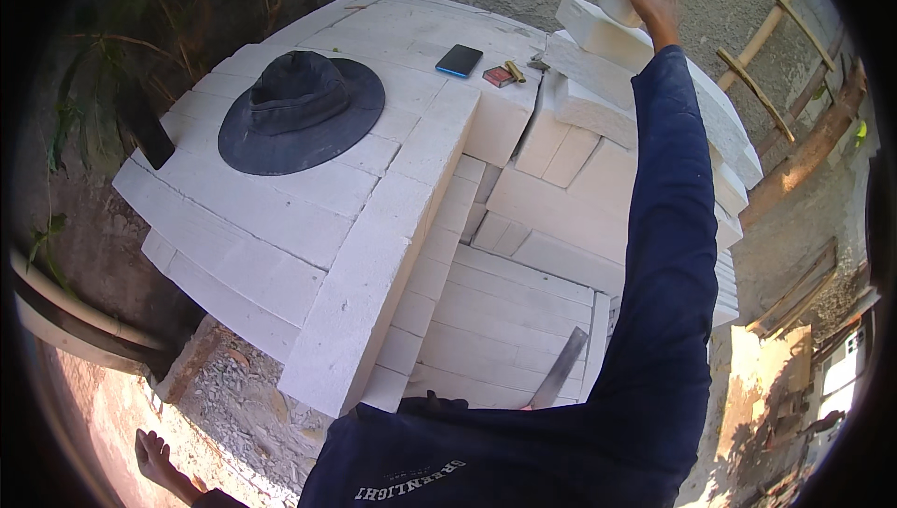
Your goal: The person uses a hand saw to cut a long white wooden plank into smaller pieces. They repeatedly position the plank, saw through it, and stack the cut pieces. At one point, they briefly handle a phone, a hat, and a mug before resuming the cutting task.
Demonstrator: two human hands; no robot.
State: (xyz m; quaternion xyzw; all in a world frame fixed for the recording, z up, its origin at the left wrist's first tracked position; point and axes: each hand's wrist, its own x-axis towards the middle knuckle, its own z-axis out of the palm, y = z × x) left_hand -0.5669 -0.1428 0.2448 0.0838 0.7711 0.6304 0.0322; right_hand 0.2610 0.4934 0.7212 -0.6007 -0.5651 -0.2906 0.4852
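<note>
My right arm, in a dark blue sleeve, stretches up to the far right. At its end my right hand [657, 5] is wrapped round a white cup [619, 5], thumb toward its rim. The cup is tilted slightly, right by the top white block [605, 29] of a stack; whether it touches the block I cannot tell. What is inside it does not show. Low on the left, my left hand [157, 459] hangs away from the blocks over the ground, its fingers curled in, with nothing visible in them.
White blocks form a broad stepped stack [280, 200]. On it lie a dark brimmed hat [304, 111], a phone [460, 61], a small red box [499, 77] and a brass-coloured lighter-like piece [515, 71]. A saw blade [563, 368] is near my body. A wooden ladder [757, 92] leans at right.
</note>
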